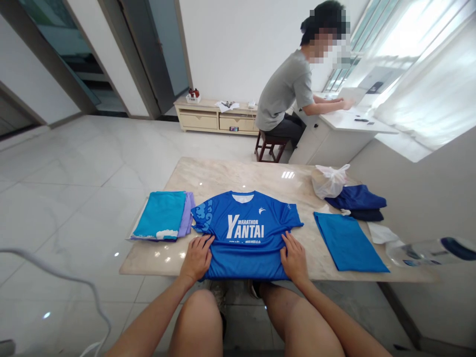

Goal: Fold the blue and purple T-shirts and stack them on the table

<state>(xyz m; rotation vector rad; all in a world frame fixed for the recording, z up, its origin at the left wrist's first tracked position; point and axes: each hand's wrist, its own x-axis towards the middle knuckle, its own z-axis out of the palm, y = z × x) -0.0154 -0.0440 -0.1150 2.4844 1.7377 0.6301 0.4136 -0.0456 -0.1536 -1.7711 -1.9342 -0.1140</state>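
Observation:
A blue T-shirt [247, 218] printed "MARATHON YANTAI" lies face up on the beige marble table [223, 176], its hem toward me at the near edge. My left hand [197, 257] rests flat on the shirt's lower left side, fingers stretched out. Pressing the lower right side in the same way is my right hand [293, 257], fingers extended. Neither hand grips anything.
Left of the shirt lies a folded stack, teal over lilac [163, 216]. To the right are a folded blue garment [347, 242], dark navy clothes [359, 201], a white plastic bag [329, 181] and a plastic bottle [427, 252]. A person sits at a white desk [345, 121] beyond.

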